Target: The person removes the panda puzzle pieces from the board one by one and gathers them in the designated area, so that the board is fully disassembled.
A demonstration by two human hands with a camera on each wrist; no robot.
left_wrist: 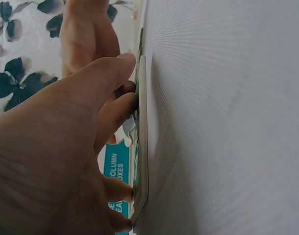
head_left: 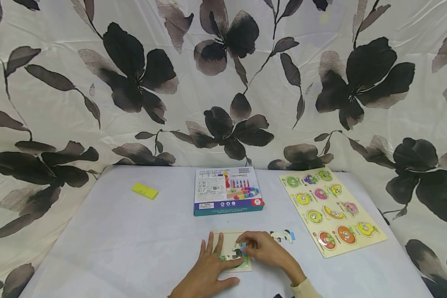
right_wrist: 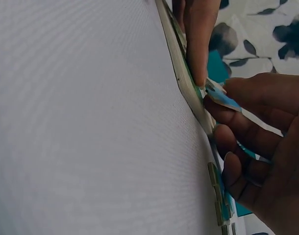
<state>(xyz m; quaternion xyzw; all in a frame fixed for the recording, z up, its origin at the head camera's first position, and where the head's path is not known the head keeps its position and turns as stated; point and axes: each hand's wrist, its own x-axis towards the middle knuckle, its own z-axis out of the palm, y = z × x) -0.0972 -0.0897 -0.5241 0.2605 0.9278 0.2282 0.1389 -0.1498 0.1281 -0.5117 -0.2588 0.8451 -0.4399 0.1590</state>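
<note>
A square wooden puzzle board (head_left: 226, 239) lies flat at the table's front, with green, black and white puzzle pieces (head_left: 231, 253) in its lower part. My left hand (head_left: 210, 269) rests on the board's left and lower side, fingers spread and straight. In the left wrist view, its fingertips (left_wrist: 121, 192) touch the board's edge. Over the board's right side, my right hand (head_left: 262, 248) pinches a blue and white puzzle piece (right_wrist: 222, 96) between thumb and fingers. The piece is tilted up, partly off the board surface. Loose joined-looking pieces (head_left: 283, 236) lie right of the board.
A bead-set box (head_left: 227, 190) lies behind the board. To the right is a fruit-picture board (head_left: 329, 211). A yellow block (head_left: 145, 191) lies at the back left. Floral cloth (head_left: 223, 82) hangs behind the white table (head_left: 134, 240).
</note>
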